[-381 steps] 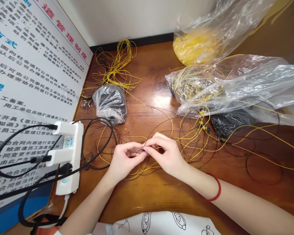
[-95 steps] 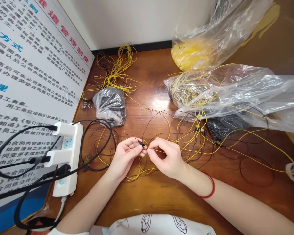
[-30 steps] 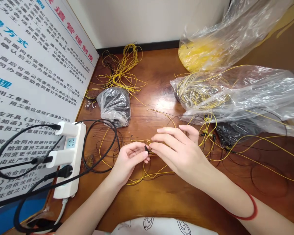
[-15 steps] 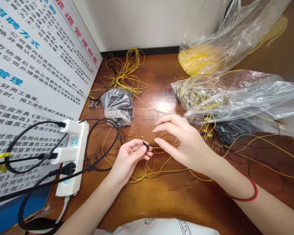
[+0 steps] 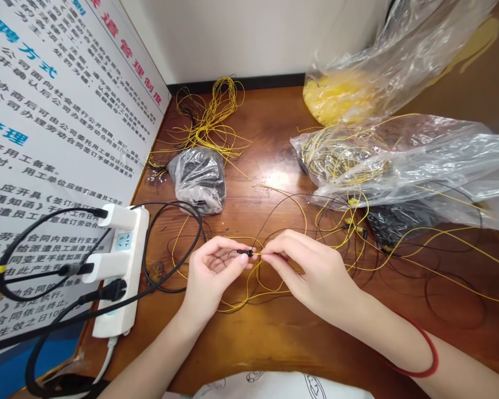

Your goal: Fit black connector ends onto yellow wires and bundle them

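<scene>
Between the thumb and fingers of my left hand (image 5: 216,271) is a small black connector (image 5: 245,252), too small to make out in detail. My right hand (image 5: 303,266) is just to its right, thumb and forefinger pinched on a yellow wire (image 5: 257,254) that runs to the connector. Whether the wire is inside the connector I cannot tell. Loops of yellow and black wire (image 5: 249,299) lie on the wooden table (image 5: 249,343) beneath and around both hands.
A white power strip (image 5: 127,282) with plugs and black cables stands at left beside a printed board (image 5: 66,111). A bundle of yellow wires (image 5: 212,122) and a small plastic bag (image 5: 199,180) lie behind. Clear bags (image 5: 349,155) of wire and yellow material (image 5: 336,100) are at right.
My right hand has come down and left, its spread fingers closing on the yellow wire beside the connector. My left hand stays in nearly the same place, still holding the connector.
</scene>
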`<state>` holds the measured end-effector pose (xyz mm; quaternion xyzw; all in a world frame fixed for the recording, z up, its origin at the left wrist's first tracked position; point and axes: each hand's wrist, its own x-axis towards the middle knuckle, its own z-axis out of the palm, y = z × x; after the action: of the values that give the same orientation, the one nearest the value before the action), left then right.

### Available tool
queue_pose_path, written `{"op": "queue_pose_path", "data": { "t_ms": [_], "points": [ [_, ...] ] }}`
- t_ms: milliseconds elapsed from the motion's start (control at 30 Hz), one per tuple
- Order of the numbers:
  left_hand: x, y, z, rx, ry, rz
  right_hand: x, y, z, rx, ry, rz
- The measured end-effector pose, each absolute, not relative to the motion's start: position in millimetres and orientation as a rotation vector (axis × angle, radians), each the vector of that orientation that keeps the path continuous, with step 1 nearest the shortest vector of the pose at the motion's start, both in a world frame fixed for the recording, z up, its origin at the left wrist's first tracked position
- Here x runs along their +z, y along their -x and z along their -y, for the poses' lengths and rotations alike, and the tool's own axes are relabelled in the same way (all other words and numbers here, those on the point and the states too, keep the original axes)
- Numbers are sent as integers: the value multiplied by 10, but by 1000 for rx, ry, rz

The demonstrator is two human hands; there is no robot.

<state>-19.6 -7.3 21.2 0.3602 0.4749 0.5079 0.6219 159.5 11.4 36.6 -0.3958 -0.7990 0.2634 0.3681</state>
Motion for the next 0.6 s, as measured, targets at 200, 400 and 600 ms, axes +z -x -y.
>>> {"op": "queue_pose_path", "data": {
  "t_ms": [200,400,600],
  "points": [
    [223,169,76,1194,-987,-1311,356,-1617,-103,634,1055,2076],
    [222,188,31,1214,-997,-1469,422,-1685,-140,643,1127,2071],
    [195,139,7,1044,-713,-1212,242,-1679,-11,1097,1355,1637]
  ]
}}
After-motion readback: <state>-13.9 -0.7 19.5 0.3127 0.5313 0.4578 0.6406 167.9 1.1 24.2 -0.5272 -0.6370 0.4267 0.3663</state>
